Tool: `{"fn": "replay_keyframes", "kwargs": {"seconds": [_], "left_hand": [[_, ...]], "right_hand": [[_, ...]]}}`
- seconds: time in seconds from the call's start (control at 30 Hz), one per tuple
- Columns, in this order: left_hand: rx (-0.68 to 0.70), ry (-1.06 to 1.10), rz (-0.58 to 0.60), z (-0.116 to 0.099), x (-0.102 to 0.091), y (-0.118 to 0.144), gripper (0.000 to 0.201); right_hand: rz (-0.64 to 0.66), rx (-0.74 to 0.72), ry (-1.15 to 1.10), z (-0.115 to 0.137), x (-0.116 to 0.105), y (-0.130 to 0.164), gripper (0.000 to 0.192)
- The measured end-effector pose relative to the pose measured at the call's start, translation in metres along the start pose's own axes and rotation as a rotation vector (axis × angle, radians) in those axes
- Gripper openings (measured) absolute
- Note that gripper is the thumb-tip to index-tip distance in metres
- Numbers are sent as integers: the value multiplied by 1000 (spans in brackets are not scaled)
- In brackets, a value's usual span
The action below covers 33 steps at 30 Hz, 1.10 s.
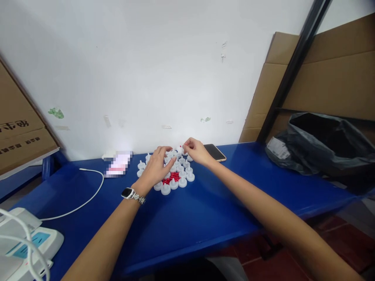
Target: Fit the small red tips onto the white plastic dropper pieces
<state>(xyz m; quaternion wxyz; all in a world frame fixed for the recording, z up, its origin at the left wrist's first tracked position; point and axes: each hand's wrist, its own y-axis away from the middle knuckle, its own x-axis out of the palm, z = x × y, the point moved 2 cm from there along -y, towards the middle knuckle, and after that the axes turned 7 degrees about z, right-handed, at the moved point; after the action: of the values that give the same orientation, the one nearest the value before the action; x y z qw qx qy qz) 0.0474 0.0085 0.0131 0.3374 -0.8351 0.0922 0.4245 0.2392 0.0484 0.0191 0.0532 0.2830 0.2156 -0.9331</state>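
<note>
Several small white tea-light candles [174,184] stand in a cluster on the blue table [187,218], around a patch of small red pieces [171,178]. My left hand [158,166], with a watch on its wrist, rests on top of the cluster, fingers curled over the candles. My right hand [197,151] is at the far right edge of the cluster, its fingertips pinched on one small white candle [181,149].
A phone [215,152] lies face up just right of my right hand. A black plastic bag [322,144] sits at the right, with cardboard behind it. A white cable [88,195] and a white device [26,242] are at the left, beside a cardboard box [20,132].
</note>
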Motion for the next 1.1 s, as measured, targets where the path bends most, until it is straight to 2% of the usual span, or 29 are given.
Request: {"fn": "replay_keyframes", "kwargs": {"seconds": [0.07, 0.13, 0.33, 0.5, 0.77, 0.97, 1.03, 1.1], "left_hand": [[32, 70, 22, -5, -1, 5, 42], [66, 132, 47, -13, -1, 8, 45], [152, 176, 33, -28, -5, 11, 39], [198, 182, 23, -32, -8, 11, 32], [30, 407, 57, -32, -5, 7, 30], [-66, 641, 88, -21, -2, 1, 42], [-150, 713, 50, -9, -9, 1, 45], [-250, 731, -44, 4, -22, 4, 46]], "right_hand": [[23, -4, -245, 9, 8, 15, 20], [19, 1, -345, 15, 18, 28, 30], [-42, -27, -305, 12, 33, 42, 50], [-43, -42, -367, 12, 36, 46, 52], [-134, -68, -254, 34, 34, 53, 51], [-177, -109, -122, 41, 35, 58, 50], [-209, -120, -89, 39, 30, 58, 49], [-240, -115, -53, 33, 24, 56, 48]]}}
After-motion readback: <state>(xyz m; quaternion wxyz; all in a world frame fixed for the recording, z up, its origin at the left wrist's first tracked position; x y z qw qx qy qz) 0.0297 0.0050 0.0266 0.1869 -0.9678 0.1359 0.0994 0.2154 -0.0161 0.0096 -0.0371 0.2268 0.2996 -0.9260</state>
